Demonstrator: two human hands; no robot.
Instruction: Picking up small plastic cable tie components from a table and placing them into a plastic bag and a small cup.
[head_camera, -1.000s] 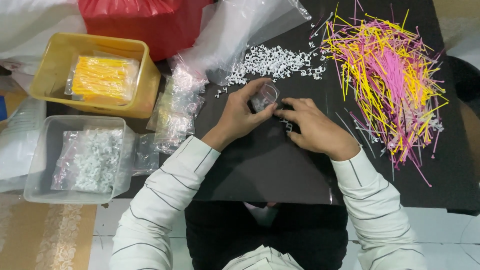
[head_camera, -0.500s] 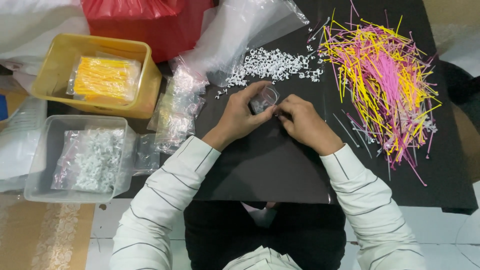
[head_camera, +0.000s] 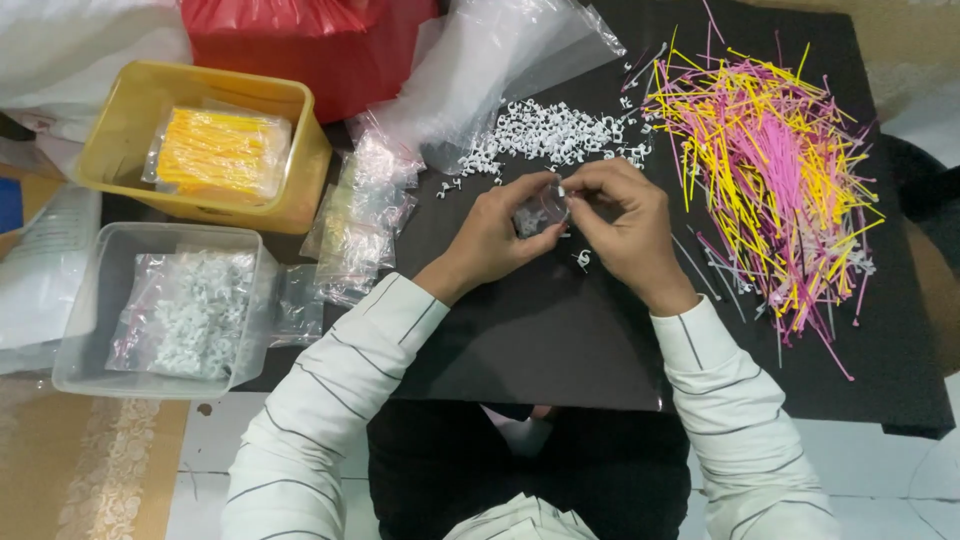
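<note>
Two hands at frame centre: left hand pinches a small clear bag open, so the right hand, fingertips closed on a white clip, can reach its mouth above the black desk.

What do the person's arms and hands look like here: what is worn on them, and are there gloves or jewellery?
Both arms wear long white sleeves crossed by thin dark stripes, ending in plain cuffs at the wrists. The left hand and right hand are bare: no gloves, rings or watch visible.
</note>
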